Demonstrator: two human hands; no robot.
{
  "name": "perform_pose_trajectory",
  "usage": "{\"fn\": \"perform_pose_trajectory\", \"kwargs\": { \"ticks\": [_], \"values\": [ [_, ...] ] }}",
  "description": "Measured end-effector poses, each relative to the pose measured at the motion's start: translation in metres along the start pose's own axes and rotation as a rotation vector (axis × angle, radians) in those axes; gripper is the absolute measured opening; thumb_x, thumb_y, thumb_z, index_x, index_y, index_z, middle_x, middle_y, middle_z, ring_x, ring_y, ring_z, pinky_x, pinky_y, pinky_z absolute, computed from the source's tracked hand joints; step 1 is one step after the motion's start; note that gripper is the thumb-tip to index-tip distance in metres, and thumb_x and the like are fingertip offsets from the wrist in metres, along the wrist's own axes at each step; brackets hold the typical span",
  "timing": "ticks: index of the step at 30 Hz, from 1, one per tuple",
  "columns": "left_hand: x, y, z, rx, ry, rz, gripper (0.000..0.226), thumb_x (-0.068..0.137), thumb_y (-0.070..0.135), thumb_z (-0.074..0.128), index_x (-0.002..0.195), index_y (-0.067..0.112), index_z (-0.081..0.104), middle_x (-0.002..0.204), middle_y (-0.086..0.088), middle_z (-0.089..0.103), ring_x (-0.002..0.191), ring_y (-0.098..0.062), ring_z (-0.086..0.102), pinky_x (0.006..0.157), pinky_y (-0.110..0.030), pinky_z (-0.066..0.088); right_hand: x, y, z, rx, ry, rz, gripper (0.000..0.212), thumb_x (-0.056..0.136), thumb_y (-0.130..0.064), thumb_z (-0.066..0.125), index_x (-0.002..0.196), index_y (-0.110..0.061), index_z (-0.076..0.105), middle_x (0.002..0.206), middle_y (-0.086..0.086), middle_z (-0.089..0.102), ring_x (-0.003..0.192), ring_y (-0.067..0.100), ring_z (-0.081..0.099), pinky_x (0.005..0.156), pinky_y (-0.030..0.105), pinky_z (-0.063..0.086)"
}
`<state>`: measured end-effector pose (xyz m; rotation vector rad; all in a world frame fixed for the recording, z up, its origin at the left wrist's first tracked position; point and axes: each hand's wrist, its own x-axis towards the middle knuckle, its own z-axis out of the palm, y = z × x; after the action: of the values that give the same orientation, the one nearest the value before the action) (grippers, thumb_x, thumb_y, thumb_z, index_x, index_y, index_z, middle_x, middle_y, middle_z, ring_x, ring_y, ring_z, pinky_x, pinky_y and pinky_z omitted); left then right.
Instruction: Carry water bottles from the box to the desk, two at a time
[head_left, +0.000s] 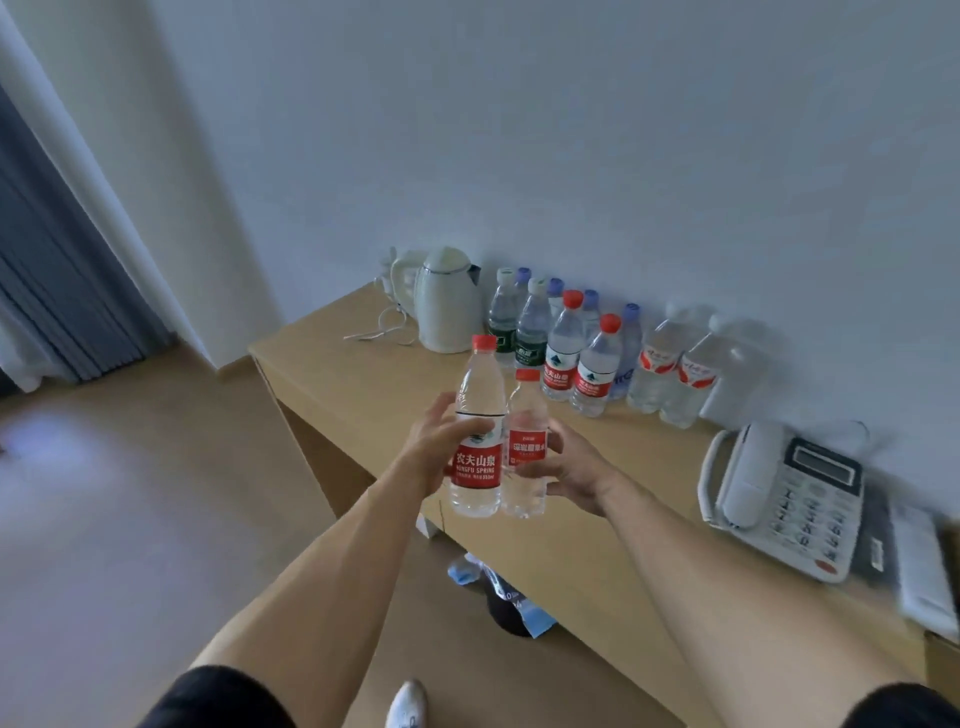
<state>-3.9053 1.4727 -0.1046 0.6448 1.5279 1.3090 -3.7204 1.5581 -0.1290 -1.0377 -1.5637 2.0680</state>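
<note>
My left hand (434, 441) grips a tall water bottle (478, 467) with a red cap and red label. Beside it, my right hand (569, 470) holds a shorter red-capped bottle (527, 452). Both bottles are upright, side by side, raised above the front edge of the wooden desk (374, 384). Several water bottles (571, 348) stand in rows at the back of the desk against the wall. The box is not in view.
A white kettle (449, 301) with a loose cord stands at the desk's far left. A white desk phone (784, 499) lies to the right. Under the desk is a dark bin (511, 608) with blue wrappers. Wooden floor and a grey curtain lie left.
</note>
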Motion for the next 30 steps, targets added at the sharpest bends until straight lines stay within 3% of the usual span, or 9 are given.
{"fn": "perform_pose_trajectory", "kwargs": {
  "ticks": [8,13,17,22,26,30],
  "values": [
    [0.088,0.012,0.078,0.104,-0.378,0.059,0.055,0.080,0.006,0.078,0.123,0.035,0.060,0.097,0.003,0.077,0.080,-0.016,0.076,0.056,-0.030,0.057,-0.007,-0.003,-0.069,0.063,0.380,-0.013,0.082,0.074,0.011,0.079,0.134,-0.038,0.052,0.127,0.000,0.063,0.117,0.020,0.061,0.096,0.047,0.045],
    [0.124,0.018,0.108,0.224,-0.539,0.082,0.066,0.067,0.006,0.086,0.124,0.020,0.057,0.100,-0.006,0.076,0.090,-0.023,0.075,0.073,-0.038,0.060,-0.016,-0.004,-0.083,0.053,0.618,0.026,0.090,0.074,0.008,0.080,0.144,-0.034,0.043,0.120,0.006,0.067,0.111,0.021,0.064,0.083,0.039,0.047],
    [0.140,0.019,0.124,0.305,-0.658,0.128,0.071,0.054,0.018,0.086,0.118,0.026,0.056,0.105,-0.006,0.075,0.099,-0.024,0.072,0.086,-0.043,0.058,-0.021,0.003,-0.082,0.027,0.772,0.037,0.099,0.072,0.002,0.085,0.150,-0.033,0.036,0.123,0.004,0.067,0.115,0.019,0.062,0.091,0.039,0.046],
    [0.146,0.012,0.133,0.375,-0.757,0.196,0.066,0.069,0.003,0.085,0.121,0.028,0.053,0.104,0.003,0.076,0.097,-0.015,0.072,0.077,-0.028,0.054,-0.023,0.014,-0.081,-0.005,0.888,0.034,0.101,0.070,0.002,0.086,0.152,-0.026,0.034,0.133,0.005,0.061,0.124,0.021,0.057,0.110,0.049,0.043],
    [0.147,0.008,0.134,0.411,-0.747,0.234,0.071,0.070,0.007,0.086,0.127,0.029,0.051,0.110,0.005,0.071,0.101,-0.013,0.067,0.081,-0.031,0.053,-0.020,0.022,-0.085,-0.092,0.921,0.039,0.088,0.069,0.001,0.088,0.141,-0.023,0.045,0.129,-0.001,0.064,0.124,0.016,0.057,0.108,0.046,0.047],
    [0.151,0.004,0.132,0.453,-0.698,0.286,0.065,0.069,0.013,0.088,0.121,0.034,0.054,0.107,0.010,0.071,0.099,-0.005,0.066,0.079,-0.024,0.051,-0.008,0.027,-0.093,-0.186,0.940,0.054,0.078,0.067,-0.001,0.089,0.133,-0.020,0.053,0.122,0.001,0.067,0.118,0.018,0.060,0.104,0.045,0.050]
  ]
}}
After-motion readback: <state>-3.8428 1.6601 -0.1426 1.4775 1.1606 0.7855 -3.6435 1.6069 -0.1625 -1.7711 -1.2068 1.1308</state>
